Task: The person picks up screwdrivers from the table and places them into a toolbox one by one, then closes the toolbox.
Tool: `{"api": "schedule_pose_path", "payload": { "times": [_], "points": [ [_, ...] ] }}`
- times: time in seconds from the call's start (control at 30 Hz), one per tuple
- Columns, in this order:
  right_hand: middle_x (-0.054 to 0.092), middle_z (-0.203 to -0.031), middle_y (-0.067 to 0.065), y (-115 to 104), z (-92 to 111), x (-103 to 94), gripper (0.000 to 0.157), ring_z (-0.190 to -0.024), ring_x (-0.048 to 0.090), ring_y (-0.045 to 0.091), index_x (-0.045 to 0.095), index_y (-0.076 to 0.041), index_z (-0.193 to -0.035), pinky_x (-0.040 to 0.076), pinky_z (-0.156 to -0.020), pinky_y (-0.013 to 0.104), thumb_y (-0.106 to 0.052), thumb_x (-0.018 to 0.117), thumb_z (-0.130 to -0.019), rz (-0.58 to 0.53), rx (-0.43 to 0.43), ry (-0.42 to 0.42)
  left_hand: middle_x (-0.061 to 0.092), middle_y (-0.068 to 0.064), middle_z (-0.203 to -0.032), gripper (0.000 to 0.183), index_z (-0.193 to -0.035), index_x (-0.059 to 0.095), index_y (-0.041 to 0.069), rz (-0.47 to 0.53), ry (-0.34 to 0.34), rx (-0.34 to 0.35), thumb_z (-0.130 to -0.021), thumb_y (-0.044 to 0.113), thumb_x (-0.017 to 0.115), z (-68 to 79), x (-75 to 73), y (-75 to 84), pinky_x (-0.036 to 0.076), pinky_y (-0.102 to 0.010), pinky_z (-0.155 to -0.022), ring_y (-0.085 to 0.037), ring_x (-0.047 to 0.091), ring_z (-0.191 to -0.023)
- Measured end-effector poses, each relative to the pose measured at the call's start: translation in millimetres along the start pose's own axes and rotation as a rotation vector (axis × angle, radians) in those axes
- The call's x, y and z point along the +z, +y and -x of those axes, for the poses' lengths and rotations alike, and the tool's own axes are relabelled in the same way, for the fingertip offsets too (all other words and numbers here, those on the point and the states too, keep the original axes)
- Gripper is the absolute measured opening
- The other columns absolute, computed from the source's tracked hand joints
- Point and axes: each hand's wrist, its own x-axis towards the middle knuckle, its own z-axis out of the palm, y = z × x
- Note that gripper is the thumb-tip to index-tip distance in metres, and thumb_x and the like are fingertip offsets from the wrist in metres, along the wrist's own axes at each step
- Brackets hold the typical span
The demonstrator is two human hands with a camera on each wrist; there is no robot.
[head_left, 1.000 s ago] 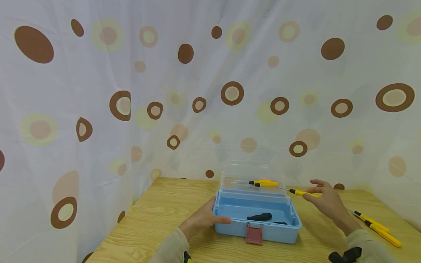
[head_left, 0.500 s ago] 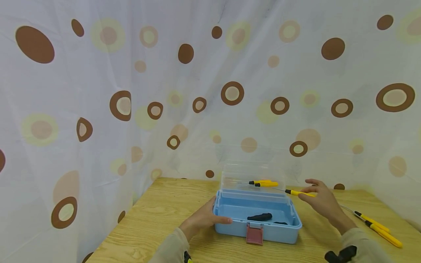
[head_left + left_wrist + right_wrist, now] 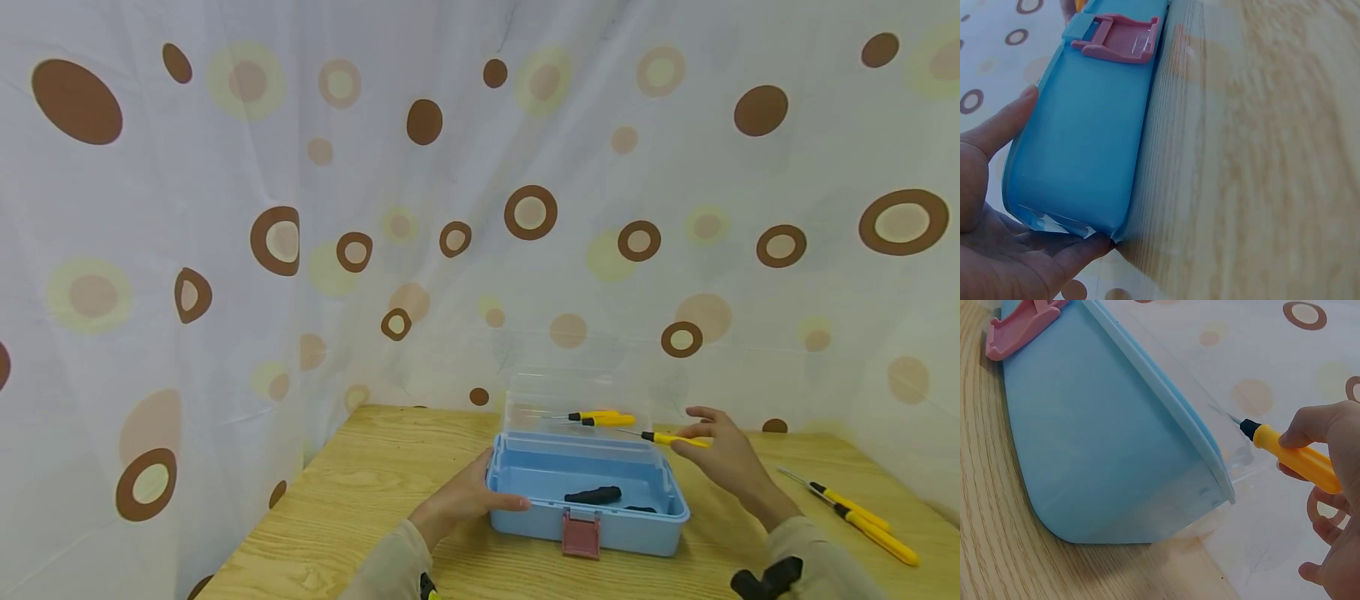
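A light-blue plastic toolbox (image 3: 630, 531) stands on the table with its clear lid (image 3: 577, 390) raised at the back and its pink latch (image 3: 581, 536) hanging down in front. My left hand (image 3: 467, 492) grips the box's left end, thumb at the front rim; in the left wrist view its fingers (image 3: 1079, 259) lie along the end wall. My right hand (image 3: 723, 454) pinches a screwdriver (image 3: 678, 440) by its yellow handle between thumb and finger. Its thin shaft points left, near the box's back right corner. Inside the box lies a dark, elongated object (image 3: 594, 496).
Two more yellow-handled screwdrivers (image 3: 609, 421) lie at the raised lid, behind the box. At the table's right side rest two others, a shorter screwdriver (image 3: 855, 510) and a longer screwdriver (image 3: 885, 543). A spotted curtain (image 3: 450, 167) hangs behind the wooden table (image 3: 337, 517).
My right hand has moved a little left with the screwdriver, bringing its shaft over the box's back right corner. The left hand and the toolbox have stayed in place.
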Motion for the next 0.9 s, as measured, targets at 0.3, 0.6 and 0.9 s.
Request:
{"api": "schedule_pose_path", "payload": {
  "times": [0.3, 0.6, 0.9],
  "points": [
    [0.035, -0.151, 0.033, -4, -2, 8.3, 0.038, -0.136, 0.03, 0.059, 0.07, 0.012, -0.111, 0.033, -0.102, 0.076, -0.024, 0.071, -0.098, 0.018, -0.016, -0.006, 0.044, -0.012, -0.155, 0.106, -0.165, 0.021, 0.016, -0.036, 0.015, -0.018, -0.084, 0.027, 0.089, 2.6, -3.4, 0.0, 0.031, -0.063, -0.114, -0.038, 0.047, -0.135],
    [0.036, -0.15, 0.032, -5, -5, 17.5, 0.039, -0.136, 0.032, 0.057, 0.069, 0.013, -0.111, 0.035, -0.102, 0.075, -0.024, 0.073, -0.097, 0.014, -0.025, -0.008, 0.042, -0.013, -0.157, 0.106, -0.165, 0.02, 0.015, -0.052, 0.027, -0.03, -0.085, 0.026, 0.088, 5.5, -6.6, -0.6, 0.029, -0.064, -0.115, -0.037, 0.045, -0.137],
    [0.038, -0.148, 0.033, -10, -6, 18.6, 0.035, -0.134, 0.033, 0.058, 0.071, 0.012, -0.108, 0.037, -0.1, 0.075, -0.022, 0.073, -0.097, 0.042, -0.061, -0.004, 0.043, -0.01, -0.156, 0.105, -0.165, 0.021, 0.017, -0.023, 0.011, -0.022, -0.085, 0.023, 0.088, 3.1, -1.6, 1.7, 0.03, -0.063, -0.115, -0.037, 0.045, -0.137]
  ]
}}
